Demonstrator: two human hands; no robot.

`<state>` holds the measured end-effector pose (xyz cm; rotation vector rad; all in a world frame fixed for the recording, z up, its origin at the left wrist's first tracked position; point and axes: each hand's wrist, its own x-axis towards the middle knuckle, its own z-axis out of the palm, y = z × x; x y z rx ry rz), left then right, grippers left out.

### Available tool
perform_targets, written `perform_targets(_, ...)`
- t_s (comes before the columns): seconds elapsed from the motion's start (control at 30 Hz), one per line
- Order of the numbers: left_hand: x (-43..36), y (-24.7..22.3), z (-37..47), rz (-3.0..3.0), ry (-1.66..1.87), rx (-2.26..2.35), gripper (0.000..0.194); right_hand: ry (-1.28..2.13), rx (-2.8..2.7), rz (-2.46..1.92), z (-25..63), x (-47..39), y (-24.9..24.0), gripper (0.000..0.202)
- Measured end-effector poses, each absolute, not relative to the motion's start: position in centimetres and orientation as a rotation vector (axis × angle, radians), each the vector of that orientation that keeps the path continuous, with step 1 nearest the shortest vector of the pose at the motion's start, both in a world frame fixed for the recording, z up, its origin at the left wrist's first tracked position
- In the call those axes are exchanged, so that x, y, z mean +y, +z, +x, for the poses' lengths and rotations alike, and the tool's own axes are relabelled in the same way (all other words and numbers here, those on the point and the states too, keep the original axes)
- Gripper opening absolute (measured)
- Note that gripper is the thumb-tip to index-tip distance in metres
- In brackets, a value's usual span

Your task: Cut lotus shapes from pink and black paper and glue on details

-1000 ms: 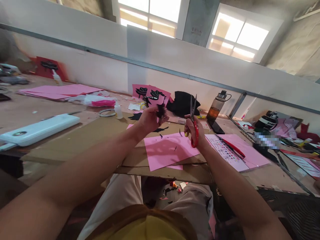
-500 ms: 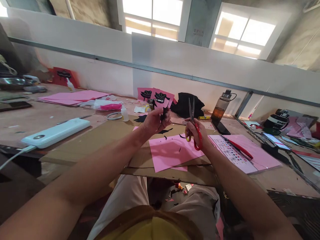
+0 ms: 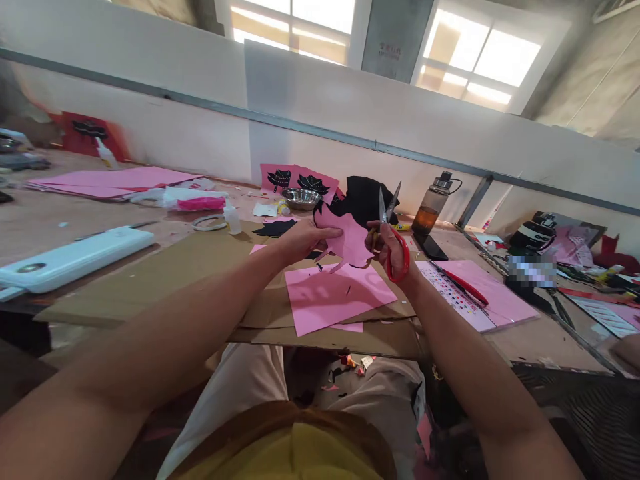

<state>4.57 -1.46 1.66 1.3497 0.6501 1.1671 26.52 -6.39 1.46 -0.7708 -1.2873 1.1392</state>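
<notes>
Pinched in my left hand (image 3: 310,240) is a cut-out piece (image 3: 347,237), its pink face towards me and a black edge showing at its top left. My right hand (image 3: 390,248) grips red-handled scissors (image 3: 399,257), whose blades point up and stand apart. The right fingers are close to the cut-out's right edge; whether they touch it I cannot tell. Below both hands a pink sheet (image 3: 335,307) lies on brown cardboard (image 3: 175,280), with small black scraps on it. A black piece (image 3: 275,229) rests beyond my left hand.
A metal bowl (image 3: 301,199) stands before pink cards (image 3: 273,175) bearing black decorated shapes. Black cloth (image 3: 367,197) lies behind my hands. Further right are a bottle (image 3: 431,203), a phone (image 3: 431,247) and a red pen-like tool (image 3: 463,285). A white power bank (image 3: 80,257) is at left.
The cut-out has been turned so its pink side faces me. The scissors' blades have spread, and my right hand is nearer the piece. The view has shifted slightly right.
</notes>
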Motion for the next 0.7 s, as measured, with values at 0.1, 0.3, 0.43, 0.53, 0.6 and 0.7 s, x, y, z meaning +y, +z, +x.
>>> perform_targets(0.1, -1.37, 1.28, 4.46, 1.424, 1.117, 0.724, 0.028, 1.124, -1.318, -0.844, 26.4, -6.34, 1.87, 0.059)
perform_targets(0.3, -1.63, 1.33, 4.52, 1.535, 1.013, 0.709, 0.031, 1.058, -1.412, -0.953, 26.27, -6.12, 1.37, 0.05)
perform_targets(0.43, -1.65, 1.37, 4.58, 1.529, 1.011, 0.701, 0.031, 1.029, -1.43, -0.967, 26.29, -6.1, 1.35, 0.043)
perform_targets(0.53, -1.36, 1.25, 4.53, 1.489, 1.045, 0.68, 0.032, 1.042, -1.399, -0.92, 26.24, -6.06, 1.46, 0.043)
perform_targets(0.6, -1.13, 1.17, 4.44, 1.451, 1.059, 0.657, 0.032, 1.073, -1.358, -0.869, 26.21, -6.01, 1.43, 0.047)
perform_targets(0.7, -0.87, 1.09, 4.26, 1.412, 1.053, 0.625, 0.032, 1.135, -1.299, -0.803, 26.2, -5.97, 1.32, 0.058)
